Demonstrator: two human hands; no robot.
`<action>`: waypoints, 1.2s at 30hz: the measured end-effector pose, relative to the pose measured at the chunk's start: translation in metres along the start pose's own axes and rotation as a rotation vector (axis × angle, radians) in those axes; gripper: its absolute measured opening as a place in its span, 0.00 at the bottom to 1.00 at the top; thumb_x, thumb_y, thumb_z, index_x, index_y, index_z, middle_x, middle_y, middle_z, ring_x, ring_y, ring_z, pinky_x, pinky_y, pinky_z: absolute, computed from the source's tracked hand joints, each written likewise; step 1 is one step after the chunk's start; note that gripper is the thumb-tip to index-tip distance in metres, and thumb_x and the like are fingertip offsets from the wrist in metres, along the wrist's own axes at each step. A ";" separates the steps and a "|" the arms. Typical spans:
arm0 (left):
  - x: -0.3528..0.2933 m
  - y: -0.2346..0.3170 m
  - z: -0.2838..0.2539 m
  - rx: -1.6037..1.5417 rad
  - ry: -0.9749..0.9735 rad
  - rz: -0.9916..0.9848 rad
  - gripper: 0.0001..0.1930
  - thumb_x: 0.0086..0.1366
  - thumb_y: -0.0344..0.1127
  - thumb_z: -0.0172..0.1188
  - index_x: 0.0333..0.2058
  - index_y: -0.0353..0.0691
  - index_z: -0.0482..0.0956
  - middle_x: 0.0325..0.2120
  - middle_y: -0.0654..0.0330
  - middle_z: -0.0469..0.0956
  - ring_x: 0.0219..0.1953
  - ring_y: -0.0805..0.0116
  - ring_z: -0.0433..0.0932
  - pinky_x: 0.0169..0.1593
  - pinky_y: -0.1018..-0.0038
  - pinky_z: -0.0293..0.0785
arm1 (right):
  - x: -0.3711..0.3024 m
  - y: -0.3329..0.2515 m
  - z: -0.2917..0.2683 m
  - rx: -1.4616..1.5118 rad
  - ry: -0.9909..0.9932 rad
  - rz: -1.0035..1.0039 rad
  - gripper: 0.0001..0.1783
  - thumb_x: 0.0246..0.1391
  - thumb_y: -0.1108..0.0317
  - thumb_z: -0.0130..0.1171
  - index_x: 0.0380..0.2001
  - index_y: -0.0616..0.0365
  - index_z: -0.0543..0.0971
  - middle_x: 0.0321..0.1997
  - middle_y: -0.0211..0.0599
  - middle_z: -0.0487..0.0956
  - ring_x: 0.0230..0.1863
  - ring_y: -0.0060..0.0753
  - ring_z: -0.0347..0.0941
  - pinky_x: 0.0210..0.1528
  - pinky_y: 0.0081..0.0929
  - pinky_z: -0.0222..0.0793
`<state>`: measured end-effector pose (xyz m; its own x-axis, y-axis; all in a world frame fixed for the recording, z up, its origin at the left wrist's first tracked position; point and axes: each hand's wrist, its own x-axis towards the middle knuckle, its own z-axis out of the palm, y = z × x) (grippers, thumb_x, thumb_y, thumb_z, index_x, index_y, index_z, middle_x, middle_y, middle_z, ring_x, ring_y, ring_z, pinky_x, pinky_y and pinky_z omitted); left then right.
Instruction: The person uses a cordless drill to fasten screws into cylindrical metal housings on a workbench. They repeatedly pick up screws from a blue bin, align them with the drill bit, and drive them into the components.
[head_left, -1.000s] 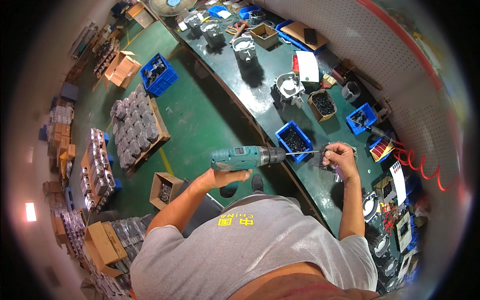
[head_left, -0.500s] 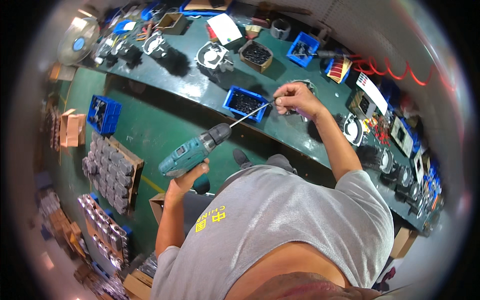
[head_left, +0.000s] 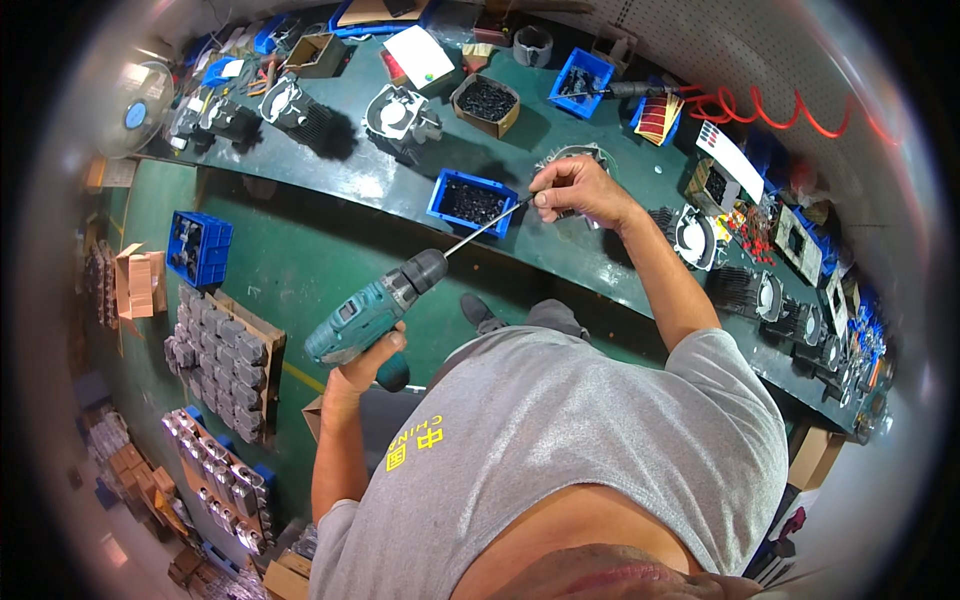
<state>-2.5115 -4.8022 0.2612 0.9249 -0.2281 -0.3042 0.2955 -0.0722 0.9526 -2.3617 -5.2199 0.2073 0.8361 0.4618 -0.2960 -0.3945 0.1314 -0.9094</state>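
My left hand (head_left: 368,364) is wrapped around the grip of a teal cordless drill (head_left: 352,322). A long thin driver bit (head_left: 478,233) runs from its chuck up and to the right. At the bit's tip, the thumb and fingers of my right hand (head_left: 580,192) pinch a small dark screw (head_left: 526,199), too small to see well. Just left of and below those fingertips, a blue bin (head_left: 437,203) of small black pieces sits at the bench's front edge. Behind my right hand a light metal housing (head_left: 585,155) is partly hidden.
More housings, one a white-faced piece (head_left: 393,112), stand along the green bench (head_left: 330,175). A cardboard box (head_left: 486,104) of black parts and another blue bin (head_left: 581,83) are farther back. A red coiled hose (head_left: 760,112) hangs at right. Stacked grey castings (head_left: 215,360) lie on the floor.
The bench and its contents have shifted slightly left in the picture. Both hands have moved a little left with the drill, and the bit's tip stays at my right fingertips.
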 end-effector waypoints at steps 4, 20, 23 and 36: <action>0.000 0.001 0.000 -0.002 0.003 -0.016 0.11 0.60 0.30 0.69 0.42 0.36 0.83 0.33 0.62 0.83 0.35 0.70 0.81 0.42 0.71 0.78 | -0.006 -0.001 0.000 -0.005 -0.006 0.021 0.11 0.57 0.73 0.70 0.42 0.65 0.83 0.33 0.37 0.85 0.31 0.26 0.83 0.38 0.27 0.83; 0.008 0.008 0.014 0.117 -0.002 0.056 0.11 0.61 0.37 0.65 0.36 0.36 0.80 0.26 0.61 0.79 0.30 0.70 0.78 0.38 0.71 0.75 | -0.011 0.000 0.001 -0.010 0.005 0.039 0.09 0.64 0.66 0.65 0.40 0.61 0.81 0.30 0.27 0.77 0.27 0.19 0.74 0.35 0.21 0.79; 0.009 0.007 0.014 0.110 -0.003 0.062 0.11 0.61 0.37 0.65 0.36 0.36 0.80 0.26 0.61 0.79 0.30 0.70 0.78 0.38 0.71 0.75 | -0.011 -0.001 0.001 -0.037 -0.002 0.035 0.10 0.65 0.64 0.64 0.39 0.61 0.81 0.29 0.26 0.75 0.27 0.18 0.73 0.34 0.20 0.78; 0.016 0.009 0.016 0.105 -0.037 0.085 0.11 0.62 0.38 0.64 0.36 0.35 0.80 0.26 0.60 0.79 0.30 0.70 0.78 0.38 0.71 0.75 | -0.012 -0.004 0.000 0.084 -0.035 0.062 0.12 0.65 0.64 0.65 0.42 0.63 0.81 0.30 0.27 0.79 0.27 0.18 0.77 0.31 0.16 0.76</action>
<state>-2.4974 -4.8220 0.2650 0.9356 -0.2732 -0.2239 0.1878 -0.1519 0.9704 -2.3700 -5.2263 0.2141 0.7959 0.5013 -0.3394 -0.4768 0.1736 -0.8617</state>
